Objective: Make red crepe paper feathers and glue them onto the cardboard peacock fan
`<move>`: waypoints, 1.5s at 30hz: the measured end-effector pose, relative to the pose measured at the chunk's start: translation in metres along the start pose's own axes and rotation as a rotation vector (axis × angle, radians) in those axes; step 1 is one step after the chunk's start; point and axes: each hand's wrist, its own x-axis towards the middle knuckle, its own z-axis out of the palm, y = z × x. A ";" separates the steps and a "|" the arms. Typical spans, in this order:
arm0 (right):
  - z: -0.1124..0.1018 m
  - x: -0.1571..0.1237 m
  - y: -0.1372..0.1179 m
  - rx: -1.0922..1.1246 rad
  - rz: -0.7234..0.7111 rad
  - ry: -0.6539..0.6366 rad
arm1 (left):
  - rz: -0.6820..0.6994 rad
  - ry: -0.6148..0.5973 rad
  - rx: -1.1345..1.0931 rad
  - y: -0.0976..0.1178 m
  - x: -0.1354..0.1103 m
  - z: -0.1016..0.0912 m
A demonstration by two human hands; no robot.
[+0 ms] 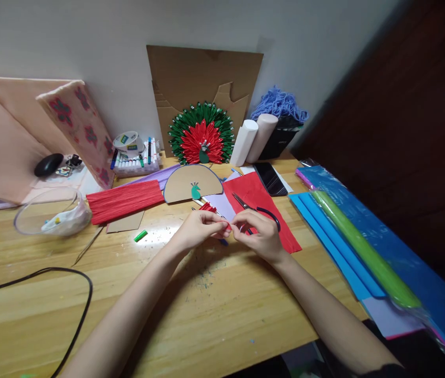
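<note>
My left hand (199,229) and my right hand (259,236) meet over the middle of the wooden table (214,310). Both pinch a small red paper piece (228,227) between their fingertips. Black-handled scissors (256,210) lie just behind my right hand on a red paper sheet (273,220). A cardboard half-disc with a small green peacock (192,184) lies behind my hands. Several folded red paper bits (209,207) sit near it. A finished red and green paper peacock fan (202,134) leans on cardboard at the wall.
A folded red crepe strip (125,200), a clear bowl (51,212) and a marker set (136,160) are at the left. A black cable (69,283) loops at the near left. Blue sheets and a green roll (364,252) lie at the right. A phone (270,178) and white rolls (252,139) are behind.
</note>
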 end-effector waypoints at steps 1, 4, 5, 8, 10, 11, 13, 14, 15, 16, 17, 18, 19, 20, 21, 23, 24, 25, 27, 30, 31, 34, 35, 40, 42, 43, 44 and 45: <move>0.000 0.000 0.000 -0.008 -0.010 -0.002 | -0.011 0.006 -0.001 0.002 -0.001 0.000; -0.001 0.000 0.001 -0.028 -0.044 -0.010 | -0.042 0.027 0.003 0.007 -0.003 0.002; -0.001 0.000 0.002 -0.031 -0.056 -0.014 | -0.049 0.031 0.002 0.008 -0.004 0.003; -0.002 -0.001 0.003 -0.010 -0.082 -0.025 | -0.064 0.036 -0.009 0.009 -0.005 0.004; -0.002 -0.002 0.002 0.016 -0.080 -0.035 | -0.070 0.047 -0.013 0.008 -0.004 0.004; -0.002 -0.001 0.002 0.029 -0.069 -0.038 | -0.069 0.054 -0.013 0.008 -0.004 0.004; -0.002 -0.001 0.001 0.062 -0.009 -0.036 | -0.055 0.067 -0.008 0.007 -0.003 0.004; -0.002 -0.001 0.000 0.089 0.046 -0.033 | -0.038 0.073 0.001 0.006 -0.003 0.004; -0.001 0.000 0.000 0.126 0.113 -0.030 | -0.014 0.077 0.017 0.006 -0.003 0.004; 0.000 0.000 0.000 0.173 0.184 -0.027 | 0.018 0.079 0.042 0.006 -0.003 0.004; 0.001 0.000 0.001 0.221 0.256 -0.029 | 0.055 0.083 0.072 0.005 -0.003 0.004; 0.002 0.000 0.001 0.266 0.322 -0.032 | 0.091 0.087 0.105 0.005 -0.003 0.005; 0.003 0.000 0.002 0.307 0.374 -0.035 | 0.122 0.092 0.138 0.004 -0.004 0.005; 0.004 0.000 0.003 0.343 0.415 -0.034 | 0.149 0.100 0.169 0.004 -0.004 0.005; 0.004 0.000 0.003 0.375 0.448 -0.031 | 0.172 0.110 0.201 0.003 -0.005 0.006; 0.005 0.000 0.005 0.437 0.498 -0.020 | 0.220 0.135 0.270 0.002 -0.006 0.007; 0.005 0.001 0.005 0.466 0.517 -0.018 | 0.248 0.147 0.306 0.001 -0.006 0.008; 0.005 0.001 0.006 0.489 0.532 -0.022 | 0.276 0.156 0.340 0.001 -0.006 0.009; 0.005 0.002 0.007 0.508 0.544 -0.035 | 0.327 0.167 0.399 0.000 -0.007 0.010; 0.005 0.003 0.006 0.467 0.508 -0.043 | 0.373 0.185 0.456 0.001 -0.008 0.012; 0.004 0.003 0.006 0.448 0.494 -0.042 | 0.374 0.193 0.464 0.001 -0.008 0.013; 0.004 0.002 0.006 0.435 0.489 -0.050 | 0.324 0.199 0.433 0.001 -0.007 0.013; 0.004 0.002 0.006 0.445 0.499 -0.056 | 0.301 0.193 0.406 0.000 -0.006 0.013; 0.004 0.002 0.010 0.503 0.567 -0.070 | 0.217 0.109 0.278 -0.004 -0.001 0.008; 0.004 0.003 0.010 0.523 0.590 -0.069 | 0.200 0.084 0.276 -0.004 -0.001 0.006; 0.003 0.003 0.010 0.532 0.600 -0.065 | 0.195 0.081 0.275 -0.004 -0.001 0.006; 0.003 0.004 0.010 0.537 0.609 -0.060 | 0.194 0.085 0.270 -0.003 -0.001 0.005; 0.003 0.005 0.010 0.538 0.615 -0.052 | 0.204 0.095 0.259 -0.003 -0.001 0.005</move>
